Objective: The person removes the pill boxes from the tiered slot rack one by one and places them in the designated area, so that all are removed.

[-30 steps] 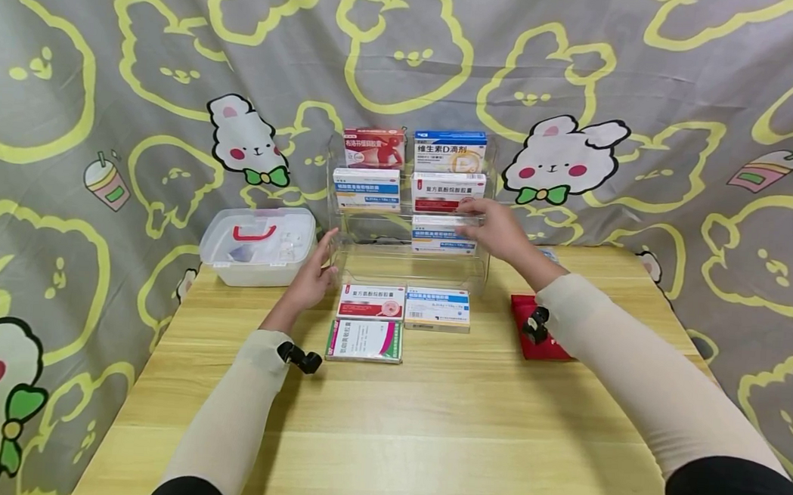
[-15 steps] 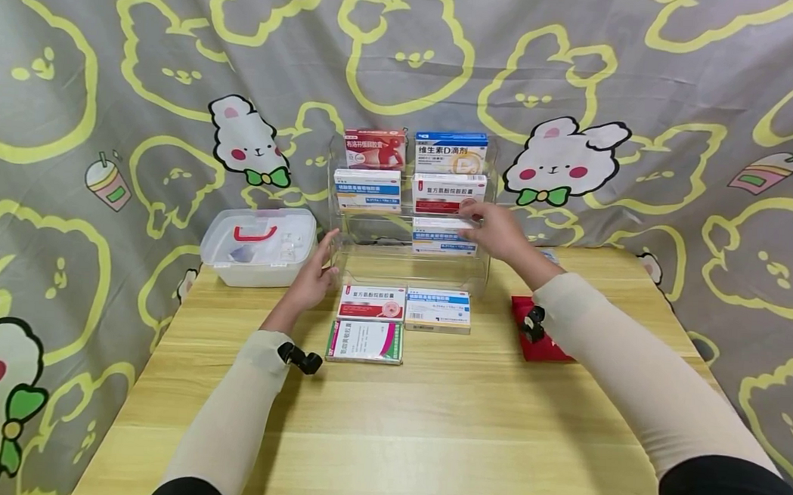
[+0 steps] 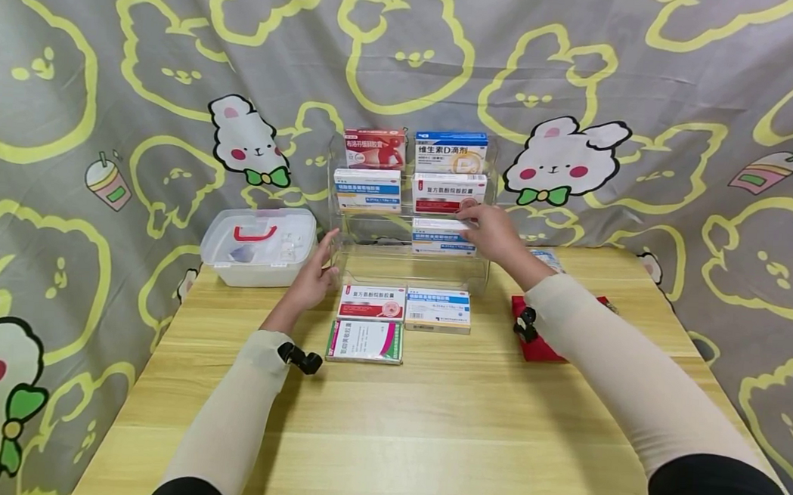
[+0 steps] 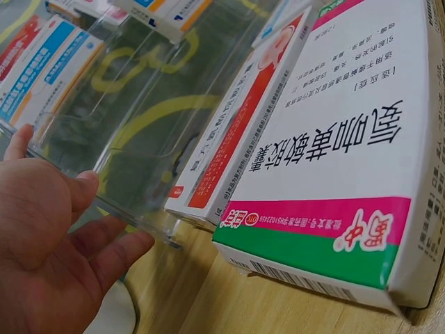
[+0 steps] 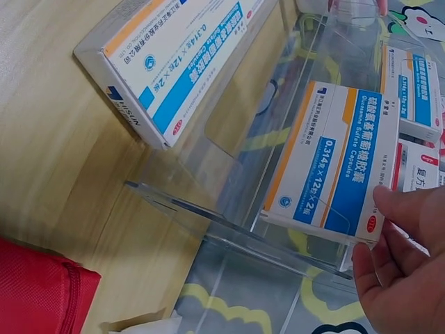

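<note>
A clear acrylic display rack (image 3: pixel 368 265) stands at the back of the table, with medicine boxes on its tiers. My right hand (image 3: pixel 496 235) pinches the upper right corner of a blue-and-white medicine box (image 5: pixel 330 160), which leans in the right side of a lower tier. Thumb and fingertips meet at that corner in the right wrist view. My left hand (image 3: pixel 309 276) touches the rack's left side with loosely extended fingers (image 4: pixel 115 254). Above the pinched box sits a red-and-white medicine box (image 3: pixel 444 192). A second blue-and-white box (image 3: pixel 367 190) stands left of it.
A red box (image 3: pixel 374 149) and a vitamin D box (image 3: pixel 450 152) fill the top tier. Before the rack lie a red-and-white box (image 3: pixel 371 303), a blue-and-white box (image 3: pixel 438 309) and a green-and-pink box (image 3: pixel 366 342). A lidded plastic bin (image 3: pixel 259 269) stands left, a red pouch (image 3: pixel 536 351) right.
My right hand has shifted slightly down, and more of the pinched box's front shows. The left hand stays against the rack.
</note>
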Available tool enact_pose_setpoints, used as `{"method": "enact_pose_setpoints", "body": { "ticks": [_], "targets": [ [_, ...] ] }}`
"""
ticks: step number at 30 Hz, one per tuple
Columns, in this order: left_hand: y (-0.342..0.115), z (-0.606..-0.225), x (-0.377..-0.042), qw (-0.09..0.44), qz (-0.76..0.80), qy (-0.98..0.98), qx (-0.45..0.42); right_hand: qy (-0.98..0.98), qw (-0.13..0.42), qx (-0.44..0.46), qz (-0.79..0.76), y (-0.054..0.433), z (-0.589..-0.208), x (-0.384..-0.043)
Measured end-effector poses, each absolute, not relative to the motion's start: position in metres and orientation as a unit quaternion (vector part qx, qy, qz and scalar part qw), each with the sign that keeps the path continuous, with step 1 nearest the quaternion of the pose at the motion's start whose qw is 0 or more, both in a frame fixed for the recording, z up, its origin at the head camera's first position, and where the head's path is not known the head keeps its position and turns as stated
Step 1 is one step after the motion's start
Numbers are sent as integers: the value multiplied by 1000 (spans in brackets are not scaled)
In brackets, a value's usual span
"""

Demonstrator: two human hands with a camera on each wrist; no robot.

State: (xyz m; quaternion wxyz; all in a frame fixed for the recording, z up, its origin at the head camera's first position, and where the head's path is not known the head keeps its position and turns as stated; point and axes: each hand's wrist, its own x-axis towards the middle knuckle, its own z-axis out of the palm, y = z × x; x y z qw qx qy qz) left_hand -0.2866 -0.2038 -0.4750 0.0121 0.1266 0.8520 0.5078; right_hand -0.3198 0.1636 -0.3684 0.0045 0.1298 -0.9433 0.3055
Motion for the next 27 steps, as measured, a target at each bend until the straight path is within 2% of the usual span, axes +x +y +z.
{"method": "enact_pose_setpoints", "body": {
  "ticks": [5, 13, 20, 27],
  "targets": [
    [-202, -469, -283, 23, 511, 850, 127, -945, 13, 121, 302, 162, -370, -319],
    [-193, -436, -263, 37, 507, 852, 124, -941, 27, 132, 311, 161, -371, -317],
    [-203, -473, -285, 12, 507, 854, 120, -936, 30, 137, 322, 163, -371, -317],
    [-205, -474, -286, 10, 498, 859, 118, -929, 30, 133, 343, 163, -369, -316]
  ]
}}
